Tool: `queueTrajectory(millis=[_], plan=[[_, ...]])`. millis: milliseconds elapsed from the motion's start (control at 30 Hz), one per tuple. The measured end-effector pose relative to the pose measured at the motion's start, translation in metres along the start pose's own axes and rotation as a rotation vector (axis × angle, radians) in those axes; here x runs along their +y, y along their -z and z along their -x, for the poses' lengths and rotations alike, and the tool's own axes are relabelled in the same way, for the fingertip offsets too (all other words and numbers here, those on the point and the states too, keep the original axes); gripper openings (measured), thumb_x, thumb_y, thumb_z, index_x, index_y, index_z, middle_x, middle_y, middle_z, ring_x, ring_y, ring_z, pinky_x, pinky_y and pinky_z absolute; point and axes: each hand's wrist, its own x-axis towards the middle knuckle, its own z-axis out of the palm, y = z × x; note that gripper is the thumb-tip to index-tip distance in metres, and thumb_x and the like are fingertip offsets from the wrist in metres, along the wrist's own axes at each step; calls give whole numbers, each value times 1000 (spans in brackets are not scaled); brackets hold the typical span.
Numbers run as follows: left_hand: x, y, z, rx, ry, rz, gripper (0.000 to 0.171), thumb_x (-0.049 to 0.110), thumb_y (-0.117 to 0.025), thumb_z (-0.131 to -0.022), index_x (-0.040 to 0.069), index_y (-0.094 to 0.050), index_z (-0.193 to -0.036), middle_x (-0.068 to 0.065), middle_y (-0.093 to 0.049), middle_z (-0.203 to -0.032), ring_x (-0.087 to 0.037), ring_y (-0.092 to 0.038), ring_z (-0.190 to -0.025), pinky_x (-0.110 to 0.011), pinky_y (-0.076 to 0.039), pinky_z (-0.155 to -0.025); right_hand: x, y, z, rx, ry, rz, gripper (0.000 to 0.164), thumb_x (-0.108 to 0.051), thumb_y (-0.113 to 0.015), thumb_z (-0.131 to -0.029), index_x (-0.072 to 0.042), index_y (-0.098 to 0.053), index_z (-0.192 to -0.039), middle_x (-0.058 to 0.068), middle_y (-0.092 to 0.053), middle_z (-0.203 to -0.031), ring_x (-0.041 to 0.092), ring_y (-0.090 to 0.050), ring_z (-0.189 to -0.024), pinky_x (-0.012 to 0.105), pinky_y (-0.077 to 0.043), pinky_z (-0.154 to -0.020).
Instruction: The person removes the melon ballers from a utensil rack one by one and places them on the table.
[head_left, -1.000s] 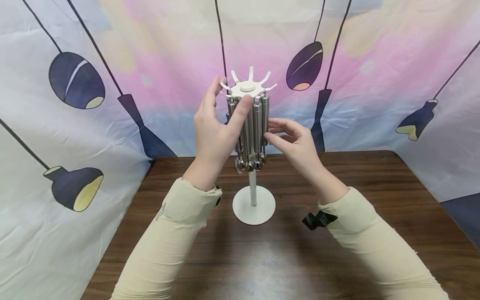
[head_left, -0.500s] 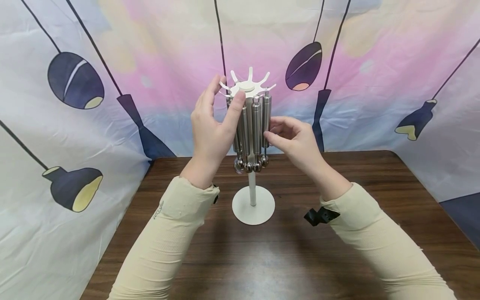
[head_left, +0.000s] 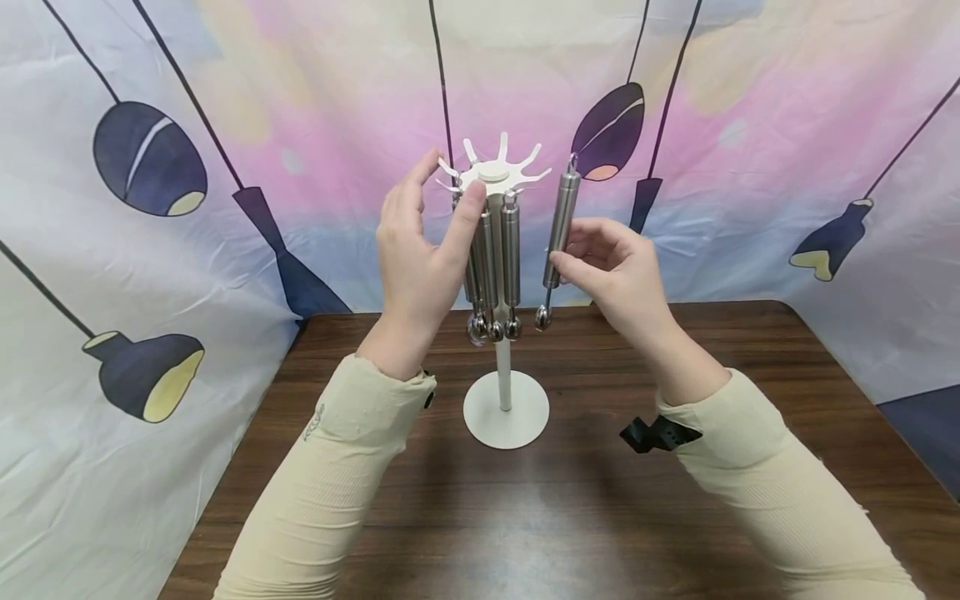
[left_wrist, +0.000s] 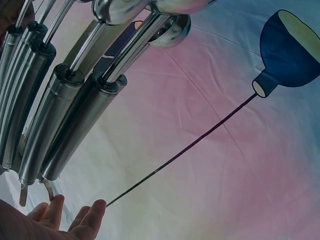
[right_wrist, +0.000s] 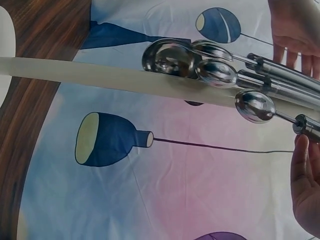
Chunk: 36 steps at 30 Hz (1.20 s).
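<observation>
A white rack (head_left: 495,176) with curved hooks stands on a pole; several steel scoops (head_left: 511,254) with tubular handles and small round bowls hang from it. My right hand (head_left: 628,271) pinches the handle of one scoop (head_left: 563,212) between thumb and fingers, to the right of the rack and apart from its hooks. This scoop is slightly tilted, bowl down; in the right wrist view its bowl (right_wrist: 255,106) shows clearly. My left hand (head_left: 420,258) is around the rack's left side, thumb at the rim, fingers extended near the hooks. Hanging scoops (left_wrist: 82,125) fill the left wrist view's upper left.
The rack's round white base (head_left: 506,429) rests on a dark wood-grain table (head_left: 375,517). Close behind the table hangs a cloth backdrop (head_left: 517,50) with printed lamps. A black strap (head_left: 660,433) is at my right sleeve cuff.
My right hand has moved right, taking the scoop from the hanging row, off its hook. My left hand stays at the rack, shifted slightly left.
</observation>
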Motion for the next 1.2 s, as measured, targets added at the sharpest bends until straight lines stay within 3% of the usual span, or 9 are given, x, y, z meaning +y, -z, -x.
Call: queueTrajectory(millis=[333,567,1200], plan=[[-1,5,-1,23,-27,5,47,33,-60,-96,6,-60,-135,-6,-63,-136,-17,-51,-128,-30,-44,-103,-5,12,19,31,-61,-34,28,5,-71,-84,-15,-70,-103,-7,-71,-85,6,-67,-74,21,-58,-70],[-2,7,-1,23,-29,10,43,32,-58,-98,6,-62,-132,-7,-64,-133,-16,-52,-126,-31,-46,-101,2,15,37,49,-105,-42,29,5,-71,-83,-18,-71,-102,-7,-70,-81,7,-65,-65,21,-57,-64],[-3,6,-2,68,-75,23,34,25,-62,-97,3,-68,-123,-11,-69,-123,-19,-57,-117,-30,-52,-91,30,28,74,86,-226,-39,28,3,-71,-85,-20,-71,-99,-9,-69,-77,6,-63,-62,21,-56,-61]])
